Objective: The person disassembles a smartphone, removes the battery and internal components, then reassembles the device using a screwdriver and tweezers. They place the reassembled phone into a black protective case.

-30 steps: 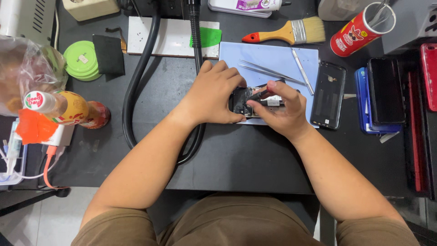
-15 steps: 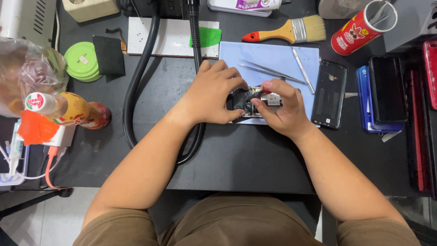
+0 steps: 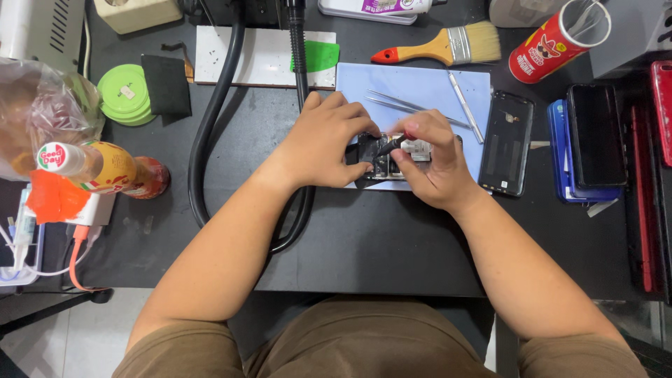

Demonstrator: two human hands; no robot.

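1. Counter (image 3: pixel 364 245): dark, with a pale blue mat (image 3: pixel 420 87) at its middle.
2. Phone (image 3: pixel 381 157): opened, lying flat on the near edge of the mat, largely covered by both hands.
3. Left hand (image 3: pixel 325 143): fingers curled over the phone's left end, the grip closed on it and pinning it to the mat.
4. Right hand (image 3: pixel 430 164): grip closed on a thin dark tool (image 3: pixel 392 145), its tip angled down-left into the phone. The tool's kind cannot be told.
5. Judgement on method: keep the left hand's hold firm so the phone cannot slide; work the tip with light, short pressure and a low angle, as the exposed parts look delicate.
6. Tweezers (image 3: pixel 406 105) and a metal pry tool (image 3: pixel 465 105) lie on the mat just beyond the hands; a phone back cover (image 3: pixel 505 143) lies right of the mat.
7. Farther: a brush (image 3: pixel 448 47), a red can (image 3: pixel 556 42), green discs (image 3: pixel 124 94).
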